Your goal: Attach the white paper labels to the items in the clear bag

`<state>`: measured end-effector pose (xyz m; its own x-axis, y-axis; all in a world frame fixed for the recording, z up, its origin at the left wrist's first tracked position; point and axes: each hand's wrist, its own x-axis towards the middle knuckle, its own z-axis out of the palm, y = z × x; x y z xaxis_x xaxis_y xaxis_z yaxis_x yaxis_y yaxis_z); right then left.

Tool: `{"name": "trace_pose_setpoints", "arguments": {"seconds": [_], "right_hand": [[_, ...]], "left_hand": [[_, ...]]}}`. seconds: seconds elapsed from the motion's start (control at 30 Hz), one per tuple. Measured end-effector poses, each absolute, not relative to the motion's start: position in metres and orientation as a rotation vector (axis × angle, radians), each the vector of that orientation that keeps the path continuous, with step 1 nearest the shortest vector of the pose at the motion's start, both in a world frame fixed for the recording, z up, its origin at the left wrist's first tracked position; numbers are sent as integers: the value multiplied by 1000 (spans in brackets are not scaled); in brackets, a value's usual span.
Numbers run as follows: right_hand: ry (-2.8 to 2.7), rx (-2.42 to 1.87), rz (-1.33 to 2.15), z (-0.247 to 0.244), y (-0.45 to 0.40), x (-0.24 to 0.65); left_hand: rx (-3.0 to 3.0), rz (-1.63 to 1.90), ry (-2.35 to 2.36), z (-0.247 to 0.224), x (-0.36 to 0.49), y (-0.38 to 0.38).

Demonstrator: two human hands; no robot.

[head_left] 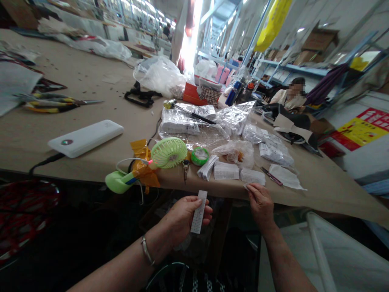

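Gripping a printed strip [199, 215] between thumb and fingers [208, 209] is the left hand [181, 217]; right hand [261, 204], grip unclear.

I see a bare left hand [184, 215] holding a narrow white paper strip [199, 213], bare right hand [261, 201] at its three o'clock.

three loose paper-strip stacks [226, 170], one green fan [169, 153], one hammer [192, 114]

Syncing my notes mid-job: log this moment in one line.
left hand: holds strip | right hand: at table edge, near strip pile | hammer: on bagged packs
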<state>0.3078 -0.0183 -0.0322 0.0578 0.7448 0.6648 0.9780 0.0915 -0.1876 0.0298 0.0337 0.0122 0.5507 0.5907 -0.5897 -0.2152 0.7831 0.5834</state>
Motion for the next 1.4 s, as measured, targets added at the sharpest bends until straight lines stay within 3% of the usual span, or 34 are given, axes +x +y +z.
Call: {"name": "trace_pose_setpoints", "arguments": {"seconds": [0.2, 0.4, 1.1, 1.3, 1.4], "right_hand": [[-1479, -1536, -257, -6, -20, 279], [-1966, -1080, 130, 5, -24, 192], [-2285, -965, 159, -9, -22, 167], [-1853, -1142, 417, -8, -25, 177], [-1455, -1335, 765, -6, -15, 182]], "left_hand": [[493, 481, 871, 12, 30, 32], [447, 554, 715, 6, 33, 31], [384, 630, 704, 7, 26, 27], [406, 562, 715, 10, 23, 27], [456, 459, 698, 17, 19, 26]]}}
